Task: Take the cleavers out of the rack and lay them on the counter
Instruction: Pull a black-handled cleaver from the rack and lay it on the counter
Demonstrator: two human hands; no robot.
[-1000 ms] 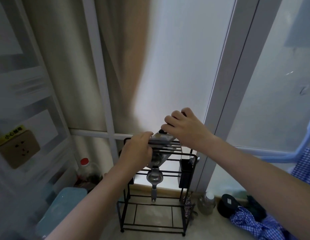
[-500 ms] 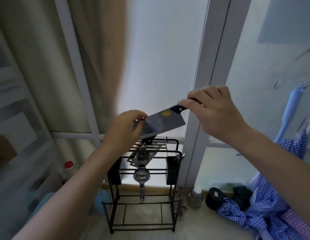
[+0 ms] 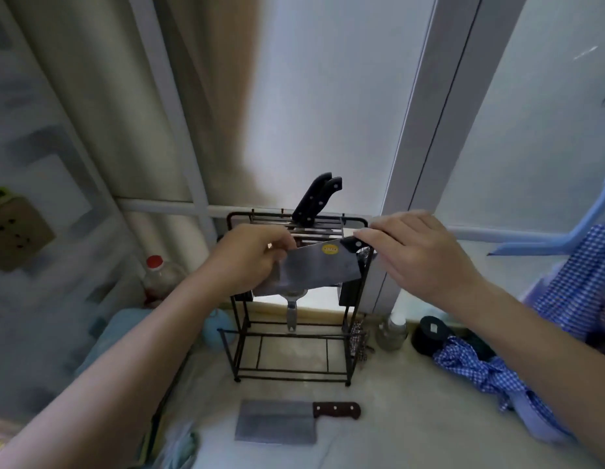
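I hold a steel cleaver [image 3: 314, 270] with a yellow sticker in the air, just in front of the black wire rack [image 3: 241, 346]. My right hand [image 3: 416, 257] grips its dark handle. My left hand [image 3: 246, 257] pinches the far end of the blade. Two black knife handles [image 3: 316, 199] still stick up from the rack's top slots. Another cleaver [image 3: 277, 423] with a brown riveted handle lies flat on the pale counter [image 3: 412, 418] in front of the rack.
A metal utensil [image 3: 292, 314] hangs inside the rack. Right of the rack stand a small jar [image 3: 392, 331] and a black round object [image 3: 429, 333], with blue checked cloth [image 3: 490, 374] beyond. A red-capped bottle [image 3: 157, 275] and a teal container [image 3: 125, 326] sit left.
The cleaver came up out of the rack's top and now hangs lower, in front of the rack. The view tilted down, revealing the counter and the cleaver lying there.
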